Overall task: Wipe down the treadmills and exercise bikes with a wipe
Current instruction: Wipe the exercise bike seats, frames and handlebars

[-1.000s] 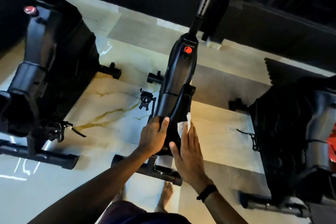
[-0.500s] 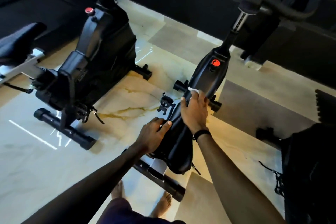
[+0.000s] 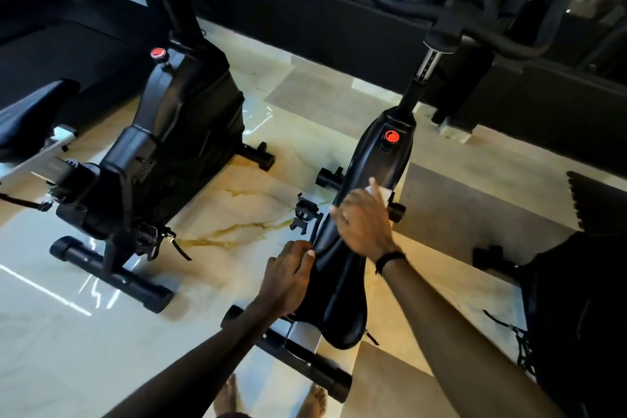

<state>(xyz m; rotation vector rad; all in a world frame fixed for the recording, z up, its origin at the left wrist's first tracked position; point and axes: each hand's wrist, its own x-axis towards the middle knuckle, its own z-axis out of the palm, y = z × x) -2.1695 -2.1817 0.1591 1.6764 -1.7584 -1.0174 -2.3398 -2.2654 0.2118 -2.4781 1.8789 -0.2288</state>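
The middle exercise bike (image 3: 380,159) is black, with a red knob (image 3: 392,136) on top of its sloping frame. My right hand (image 3: 364,227) lies flat on the frame below the knob and presses a white wipe (image 3: 386,193) against it; only a corner of the wipe shows past my fingers. My left hand (image 3: 288,275) grips the left edge of the same frame lower down, thumb on top. A black band sits on my right wrist.
A second black bike (image 3: 176,132) stands to the left and a third (image 3: 576,299) at the right edge. The middle bike's pedal (image 3: 305,212) juts out left, and its rear base bar (image 3: 305,360) lies by my bare feet (image 3: 227,397). The floor is glossy marble.
My right hand has slid the wipe up the frame, from the lower right side toward the red knob. My left hand keeps its hold on the frame's left edge. The view has lifted.
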